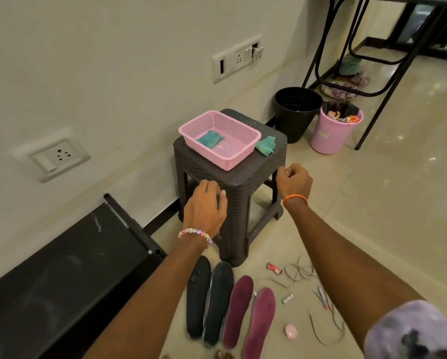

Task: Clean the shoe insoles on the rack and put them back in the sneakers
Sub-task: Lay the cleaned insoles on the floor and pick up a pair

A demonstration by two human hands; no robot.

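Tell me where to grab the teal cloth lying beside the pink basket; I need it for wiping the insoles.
Pinch the teal cloth at its bunched top, coming from above on the right: it lies crumpled on the stool, with the pink basket close on its left.

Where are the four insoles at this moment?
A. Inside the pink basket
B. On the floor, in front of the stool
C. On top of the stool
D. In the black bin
B: two dark insoles and two maroon insoles lie side by side on the floor, before the stool; the pink basket holds only a green cloth.
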